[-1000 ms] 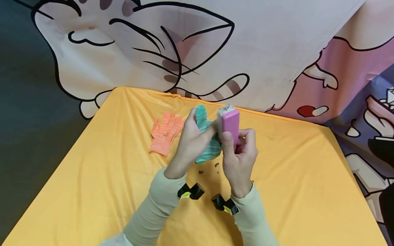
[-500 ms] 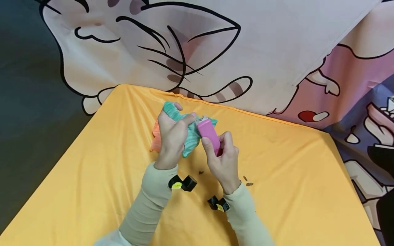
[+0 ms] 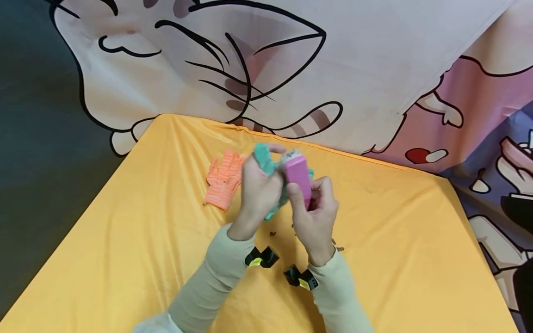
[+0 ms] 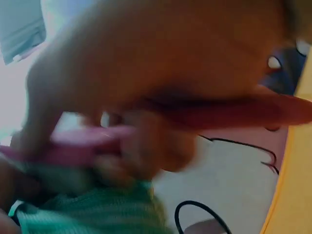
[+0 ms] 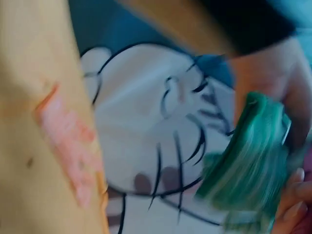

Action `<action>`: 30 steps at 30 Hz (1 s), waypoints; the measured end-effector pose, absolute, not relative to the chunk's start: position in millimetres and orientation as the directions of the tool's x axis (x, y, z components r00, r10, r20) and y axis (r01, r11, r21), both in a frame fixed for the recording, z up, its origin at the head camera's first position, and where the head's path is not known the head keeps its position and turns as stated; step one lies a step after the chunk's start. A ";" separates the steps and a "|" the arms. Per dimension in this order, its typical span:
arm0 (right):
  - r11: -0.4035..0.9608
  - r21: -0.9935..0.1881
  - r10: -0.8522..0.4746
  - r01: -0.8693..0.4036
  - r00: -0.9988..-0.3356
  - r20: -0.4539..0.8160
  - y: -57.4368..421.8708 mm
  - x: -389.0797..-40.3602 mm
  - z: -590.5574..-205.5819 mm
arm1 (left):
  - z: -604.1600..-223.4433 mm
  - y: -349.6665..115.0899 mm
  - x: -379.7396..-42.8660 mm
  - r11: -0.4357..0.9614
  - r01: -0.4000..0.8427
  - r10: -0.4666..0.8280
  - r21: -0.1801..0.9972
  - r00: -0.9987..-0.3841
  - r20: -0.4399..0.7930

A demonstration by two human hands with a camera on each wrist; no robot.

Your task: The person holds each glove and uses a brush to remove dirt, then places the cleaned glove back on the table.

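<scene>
Seems to be midway through brushing down a glove in the air above the yellow cloth (image 3: 145, 263), judging by the pose and the litter below. Holds the green glove (image 5: 253, 156) in the left hand (image 3: 261, 189), with fingers closed on the striped fabric and one green fingertip poking out on top. Grips the pink brush (image 3: 299, 179) in the right hand (image 3: 314, 217), with thumb on the pink back, fingers curled round the far side and bristles (image 3: 290, 156) turned toward the glove. Comes out smeared in the left wrist view — too blurred to tell pressing from skimming. Leaves a few dark crumbs (image 3: 272, 233) visible on the cloth, some between the forearms and some beside the right wrist, probably dirt of the kind to be brushed off. Lying flat to the left, fingers away from the person: an orange glove (image 3: 225, 181), held by neither hand, just beside the left one in the head view. Calls next, most likely, for short strokes along the green fabric, then for turning it to bring up a fresh face. Needs a taut hold for that — could easily miss dirt in bunched folds, or catch the left thumb with the bristles.
</scene>
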State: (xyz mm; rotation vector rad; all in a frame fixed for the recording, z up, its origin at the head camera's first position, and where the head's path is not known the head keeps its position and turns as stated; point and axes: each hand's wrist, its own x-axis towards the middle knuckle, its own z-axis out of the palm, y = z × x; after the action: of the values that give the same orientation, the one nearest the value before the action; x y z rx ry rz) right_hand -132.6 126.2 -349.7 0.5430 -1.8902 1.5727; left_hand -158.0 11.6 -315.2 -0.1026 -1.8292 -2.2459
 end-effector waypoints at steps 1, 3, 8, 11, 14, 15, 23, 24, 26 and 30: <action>0.240 -0.709 0.042 -0.663 -0.722 0.690 125.1 -133.7 -351.6 | -314.7 10.4 -158.8 -0.229 0.225 -0.167 0.947 -0.968 0.189; 0.301 -0.677 -0.003 -0.672 -0.711 0.704 123.7 -136.1 -356.7 | -313.7 6.1 -160.9 -0.331 0.214 -0.228 0.919 -0.963 0.143; 0.382 -0.639 -0.040 -0.667 -0.703 0.710 125.8 -140.9 -370.0 | -311.2 -7.9 -163.6 -0.471 0.235 -0.320 0.850 -0.944 0.083; 0.396 -0.635 -0.050 -0.663 -0.706 0.707 130.9 -145.4 -376.0 | -310.8 -13.3 -165.0 -0.510 0.282 -0.365 0.813 -0.927 0.093; 0.381 -0.638 -0.046 -0.669 -0.703 0.710 138.3 -150.2 -377.4 | -310.5 -15.8 -166.2 -0.490 0.341 -0.423 0.803 -0.898 0.123; 0.362 -0.646 -0.031 -0.671 -0.702 0.711 140.8 -151.0 -376.3 | -310.7 -16.5 -166.7 -0.463 0.366 -0.447 0.807 -0.883 0.144; 0.246 -0.678 0.098 -0.692 -0.678 0.728 132.7 -134.6 -352.9 | -309.5 1.5 -160.7 -0.246 0.255 -0.299 0.935 -0.938 0.177; 0.259 -0.675 0.083 -0.691 -0.680 0.728 129.6 -133.0 -351.4 | -309.3 6.0 -158.9 -0.247 0.226 -0.260 0.942 -0.952 0.160; 0.290 -0.661 0.052 -0.692 -0.678 0.733 125.0 -132.1 -351.4 | -309.0 12.4 -156.5 -0.296 0.202 -0.220 0.934 -0.966 0.139; 0.357 -0.622 0.063 -0.697 -0.647 0.760 127.1 -137.6 -358.1 | -308.1 14.4 -154.7 -0.431 0.215 -0.228 0.877 -0.966 0.124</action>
State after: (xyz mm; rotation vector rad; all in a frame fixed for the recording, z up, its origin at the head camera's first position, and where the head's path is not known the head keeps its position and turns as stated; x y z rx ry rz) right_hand -137.6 127.1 -358.1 0.5514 -1.9060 1.3527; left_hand -154.7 14.4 -308.1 0.0193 -1.5020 -2.4560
